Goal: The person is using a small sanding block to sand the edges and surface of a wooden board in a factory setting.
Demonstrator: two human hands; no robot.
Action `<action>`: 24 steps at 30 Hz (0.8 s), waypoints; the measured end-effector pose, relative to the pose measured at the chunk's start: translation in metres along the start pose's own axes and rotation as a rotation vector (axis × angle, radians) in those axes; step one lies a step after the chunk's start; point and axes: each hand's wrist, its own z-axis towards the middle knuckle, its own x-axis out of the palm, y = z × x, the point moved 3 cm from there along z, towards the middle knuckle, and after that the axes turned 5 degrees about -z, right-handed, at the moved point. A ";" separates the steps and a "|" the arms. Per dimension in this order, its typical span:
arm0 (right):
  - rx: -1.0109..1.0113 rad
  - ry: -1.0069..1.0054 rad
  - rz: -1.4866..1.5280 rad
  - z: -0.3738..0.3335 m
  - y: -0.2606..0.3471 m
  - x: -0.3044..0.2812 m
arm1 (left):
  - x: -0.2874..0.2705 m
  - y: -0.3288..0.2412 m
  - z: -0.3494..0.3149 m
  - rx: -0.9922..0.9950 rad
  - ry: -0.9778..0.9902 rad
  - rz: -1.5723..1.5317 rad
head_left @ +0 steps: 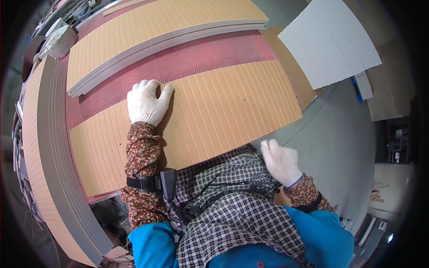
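Note:
A tan grooved panel (210, 111) with small dark holes lies across the table in front of me. My left hand (149, 102), in a white knit glove, rests flat on it with the fingers reaching its far edge and the thumb spread to the right. Off the panel's near right edge, my right hand (280, 161) is in the air, also gloved and slightly blurred. Its fingers are curled closed. Whether anything small is in them is hidden.
Red textured sheeting (178, 53) covers the table. More tan panels (170, 22) are stacked at the far side. A taller panel stack (60, 156) stands on the left. A white board (330, 40) lies at the far right, above the grey floor (330, 129).

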 end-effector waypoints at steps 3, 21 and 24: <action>0.012 0.060 -0.006 -0.013 -0.005 0.018 | 0.001 0.002 -0.001 0.004 -0.012 0.014; 0.008 -0.059 0.100 0.051 0.021 -0.019 | -0.002 0.000 -0.001 -0.026 0.028 0.030; -0.007 -0.068 0.077 0.100 0.014 -0.016 | -0.002 -0.004 0.003 -0.005 0.032 0.040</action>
